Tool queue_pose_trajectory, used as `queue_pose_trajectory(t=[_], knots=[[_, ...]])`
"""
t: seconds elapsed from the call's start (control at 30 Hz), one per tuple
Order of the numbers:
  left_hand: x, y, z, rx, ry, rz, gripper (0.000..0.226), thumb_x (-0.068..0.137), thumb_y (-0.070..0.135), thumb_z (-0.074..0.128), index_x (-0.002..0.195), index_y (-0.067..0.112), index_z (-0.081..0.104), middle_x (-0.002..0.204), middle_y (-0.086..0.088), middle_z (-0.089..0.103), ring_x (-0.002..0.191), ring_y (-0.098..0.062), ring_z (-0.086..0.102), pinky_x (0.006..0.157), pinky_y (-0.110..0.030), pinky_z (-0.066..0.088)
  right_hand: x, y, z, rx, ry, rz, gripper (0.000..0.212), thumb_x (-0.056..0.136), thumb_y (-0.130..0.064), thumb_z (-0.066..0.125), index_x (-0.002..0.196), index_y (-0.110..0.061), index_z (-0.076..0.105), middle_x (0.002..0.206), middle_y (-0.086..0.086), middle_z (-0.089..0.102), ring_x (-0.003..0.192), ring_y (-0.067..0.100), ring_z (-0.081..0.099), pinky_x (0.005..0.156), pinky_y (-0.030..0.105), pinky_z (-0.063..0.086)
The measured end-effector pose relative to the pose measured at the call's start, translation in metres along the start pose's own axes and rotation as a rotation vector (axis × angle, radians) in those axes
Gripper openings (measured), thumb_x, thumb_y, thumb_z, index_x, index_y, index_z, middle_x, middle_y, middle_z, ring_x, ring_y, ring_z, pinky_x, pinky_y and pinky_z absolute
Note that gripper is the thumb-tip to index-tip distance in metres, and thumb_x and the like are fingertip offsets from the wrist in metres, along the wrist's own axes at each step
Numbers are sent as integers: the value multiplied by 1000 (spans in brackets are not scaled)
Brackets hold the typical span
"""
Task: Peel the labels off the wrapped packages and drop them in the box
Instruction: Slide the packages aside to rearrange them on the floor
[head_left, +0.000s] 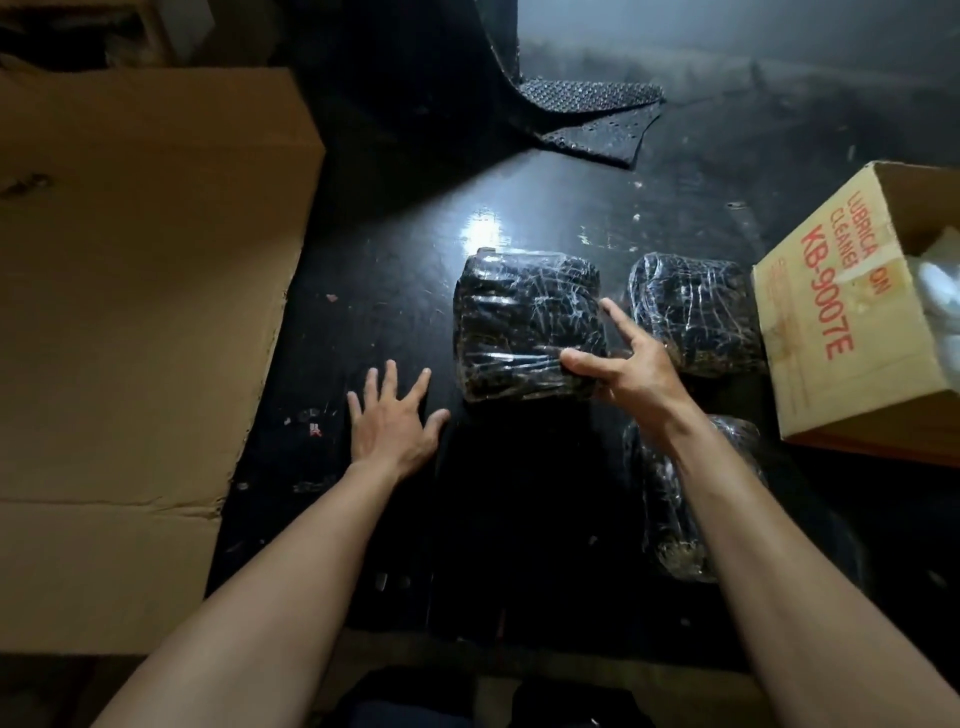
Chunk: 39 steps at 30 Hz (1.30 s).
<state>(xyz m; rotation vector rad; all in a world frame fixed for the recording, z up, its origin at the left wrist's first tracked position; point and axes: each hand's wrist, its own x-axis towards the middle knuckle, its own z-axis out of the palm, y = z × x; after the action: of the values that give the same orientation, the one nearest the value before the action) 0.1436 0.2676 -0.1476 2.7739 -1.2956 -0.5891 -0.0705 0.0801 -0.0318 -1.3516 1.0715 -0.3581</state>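
Three dark packages wrapped in clear film lie on the black floor. The nearest-centre package (519, 317) has my right hand (628, 364) at its right edge, thumb pressed on its lower right corner and fingers spread above it. A second package (696, 312) lies to the right, beside the box. A third package (670, 519) sits closer to me, partly hidden under my right forearm. My left hand (392, 421) rests flat on the floor, fingers apart, just left of the centre package. No label shows on any package. The open cardboard box (810, 332) with red print stands at the right.
A large flattened cardboard sheet (130, 322) covers the floor at the left. A dark perforated rubber mat (587, 114) lies folded at the back. White crumpled material (940, 291) sits inside the box. Small scraps dot the floor.
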Motion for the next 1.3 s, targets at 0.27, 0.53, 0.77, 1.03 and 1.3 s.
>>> queue_pose_trajectory(t=[0.27,0.53,0.77,1.03,1.3], knots=[[6,-14,-8,-5,-26,1,59,99,58,41,154,46,24,168,-5,8,154,-27,4,123,-52,12,-72,50,24,-19,35,82,84,78,-2,81,148,-28,43,106,-7,64,73,-12,67,66,7,52],[5,-17,-2,-9,-39,15,61,100,58,37,156,43,18,169,-7,1,155,-27,-3,124,-53,5,-92,101,37,-148,67,120,93,72,-43,86,150,-41,36,147,2,52,135,17,48,116,44,38],[0,-16,7,11,-30,12,64,99,61,34,157,43,15,168,-9,-2,154,-30,-5,123,-56,4,-92,95,38,-527,20,111,89,89,-51,67,158,-28,16,157,4,38,143,23,37,113,35,32],[-6,-14,5,0,-53,6,65,99,62,36,157,43,15,168,-9,-2,154,-30,-5,123,-56,5,-87,82,29,-550,-34,143,94,83,-49,75,157,-27,21,159,5,35,146,24,33,116,38,29],[-8,-12,0,1,3,4,66,96,63,43,155,41,25,167,-10,13,153,-30,8,122,-54,15,-81,70,22,-602,-36,192,90,78,-51,78,152,-28,32,149,9,49,134,26,48,107,37,40]])
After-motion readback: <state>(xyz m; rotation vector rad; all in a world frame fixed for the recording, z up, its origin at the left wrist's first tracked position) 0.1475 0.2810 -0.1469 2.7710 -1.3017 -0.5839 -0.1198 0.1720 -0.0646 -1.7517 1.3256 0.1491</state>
